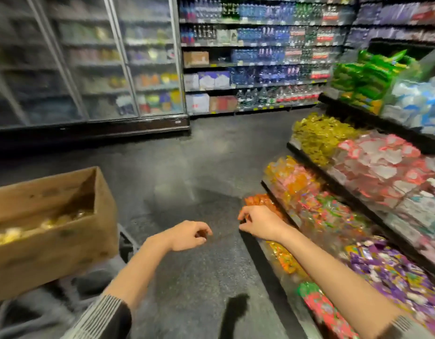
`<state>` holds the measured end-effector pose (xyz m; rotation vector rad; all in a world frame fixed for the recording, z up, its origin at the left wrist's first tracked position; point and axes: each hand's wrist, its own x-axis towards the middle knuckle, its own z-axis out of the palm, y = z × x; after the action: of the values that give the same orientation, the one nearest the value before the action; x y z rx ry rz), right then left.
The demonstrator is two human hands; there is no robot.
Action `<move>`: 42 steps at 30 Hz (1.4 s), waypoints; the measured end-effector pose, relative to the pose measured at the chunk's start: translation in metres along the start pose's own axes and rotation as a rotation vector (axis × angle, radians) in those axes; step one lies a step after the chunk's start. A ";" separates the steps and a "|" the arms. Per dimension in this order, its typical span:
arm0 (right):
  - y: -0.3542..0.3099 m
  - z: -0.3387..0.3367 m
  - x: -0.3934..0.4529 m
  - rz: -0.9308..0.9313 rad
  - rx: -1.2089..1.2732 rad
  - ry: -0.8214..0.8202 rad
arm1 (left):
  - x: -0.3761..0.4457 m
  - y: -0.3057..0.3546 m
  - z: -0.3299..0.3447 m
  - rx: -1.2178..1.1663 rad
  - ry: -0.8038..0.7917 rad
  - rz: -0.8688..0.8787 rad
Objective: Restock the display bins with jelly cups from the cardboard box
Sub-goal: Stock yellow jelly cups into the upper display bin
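Note:
An open cardboard box (52, 216) stands at the left with several yellow jelly cups (40, 225) inside. My left hand (189, 234) hovers over the floor between the box and the display, its fingers curled round a small dark orange jelly cup (202, 233). My right hand (260, 221) is at the near end of the lowest display bin (267, 263), just over a pile of orange jelly cups (259, 200). Its fingers are loosely curled, with thumb and forefinger apart. The whole view is blurred by motion.
Tiered bins to the right hold orange and pink cups (294, 179), purple packs (392, 267), yellow-green sweets (321, 135) and pink-white packs (382, 160). Glass fridge doors (89, 57) and drink shelves (255, 57) line the back. Dark floor (199, 155) lies between.

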<state>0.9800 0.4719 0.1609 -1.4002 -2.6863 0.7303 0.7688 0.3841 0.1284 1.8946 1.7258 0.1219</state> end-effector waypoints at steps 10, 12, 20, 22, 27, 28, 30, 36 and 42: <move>-0.251 0.107 0.121 -0.454 -0.094 -0.304 | -0.196 -0.198 -0.006 -0.424 0.315 -0.460; -0.296 0.131 0.147 -0.514 -0.103 -0.337 | -0.223 -0.234 -0.007 -0.455 0.361 -0.529; -0.454 0.224 0.254 -0.667 -0.167 -0.525 | -0.291 -0.380 -0.029 -0.638 0.544 -0.748; -0.490 0.238 0.279 -0.699 -0.206 -0.556 | -0.306 -0.412 -0.043 -0.666 0.573 -0.793; -0.565 0.284 0.341 -0.696 -0.248 -0.582 | -0.339 -0.497 -0.064 -0.756 0.749 -0.911; -0.577 0.296 0.351 -0.676 -0.243 -0.589 | -0.344 -0.514 -0.065 -0.767 0.757 -0.932; -0.599 0.324 0.371 -0.632 -0.251 -0.619 | -0.353 -0.549 -0.068 -0.765 0.771 -0.958; -0.657 0.418 0.426 -0.513 -0.322 -0.660 | -0.367 -0.681 -0.065 -0.723 0.761 -1.015; -0.661 0.515 0.458 -0.266 -0.382 -0.742 | -0.366 -0.788 -0.047 -0.692 0.546 -1.088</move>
<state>0.0790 0.3056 -0.1089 -0.8816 -3.6527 0.8762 -0.0111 0.0618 -0.0853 0.3095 2.3973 0.7315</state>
